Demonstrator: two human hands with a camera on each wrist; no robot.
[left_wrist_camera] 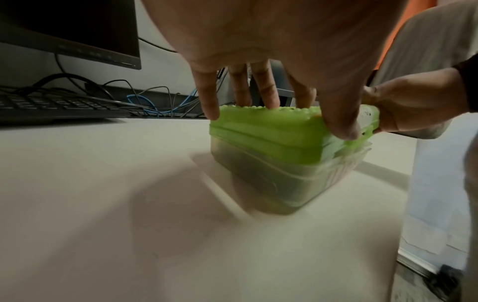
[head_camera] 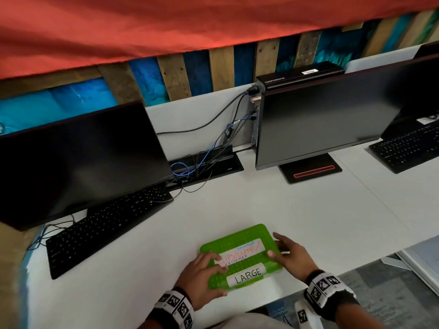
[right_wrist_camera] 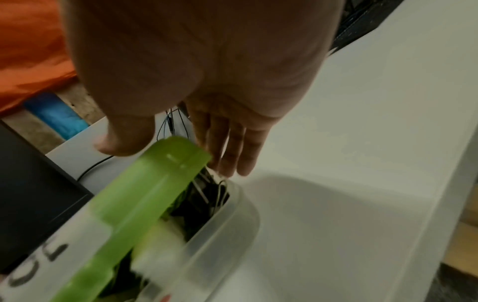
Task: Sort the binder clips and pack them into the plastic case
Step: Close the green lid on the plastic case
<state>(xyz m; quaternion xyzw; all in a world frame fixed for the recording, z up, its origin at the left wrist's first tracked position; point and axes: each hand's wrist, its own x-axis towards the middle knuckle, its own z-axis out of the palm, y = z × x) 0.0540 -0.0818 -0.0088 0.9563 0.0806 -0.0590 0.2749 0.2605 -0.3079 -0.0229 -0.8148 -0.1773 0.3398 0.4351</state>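
Note:
A clear plastic case point(left_wrist_camera: 284, 183) with a green lid point(head_camera: 244, 233) stands near the desk's front edge; the lid carries white labels reading "CLIPS/CLAMP" and "LARGE". My left hand point(head_camera: 213, 274) presses on the lid's left part with spread fingers point(left_wrist_camera: 269, 92), its thumb at the near edge. My right hand point(head_camera: 276, 249) pinches the lid's right end, thumb on top and fingers point(right_wrist_camera: 232, 155) beneath the rim. That end of the lid point(right_wrist_camera: 155, 183) is raised off the case point(right_wrist_camera: 232, 214). Black binder clips point(right_wrist_camera: 207, 196) with wire handles show in the gap.
A black keyboard point(head_camera: 104, 226) and a dark monitor point(head_camera: 78, 160) sit to the left. Cables point(head_camera: 190, 167) lie behind, and a second monitor point(head_camera: 332, 119) stands at the back right. The white desk point(head_camera: 308, 210) ends close to my body and at the right.

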